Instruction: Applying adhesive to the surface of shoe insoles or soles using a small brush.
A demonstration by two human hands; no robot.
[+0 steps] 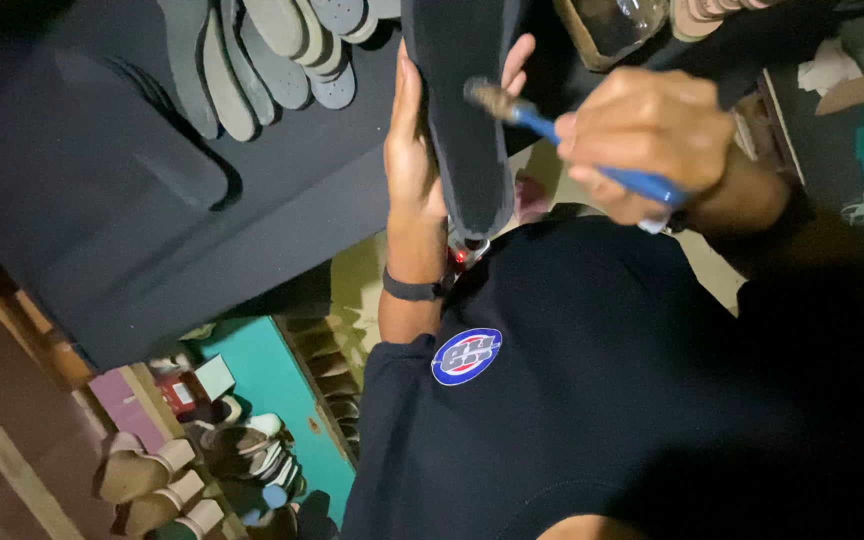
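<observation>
Matt dark sole [467,130], glossy blue plastic brush handle [592,150]

A long dark shoe sole [467,120] is standing on end – narrow side facing up toward the camera – while a blue-handled brush [572,145] is lying slantwise, its worn bristles touching the sole.

Grey insoles [272,55] are fanned out on the dark surface [102,200] left of the hands, while heeled shoes [157,480] are stacked beside a teal panel [287,400] far below them.
</observation>
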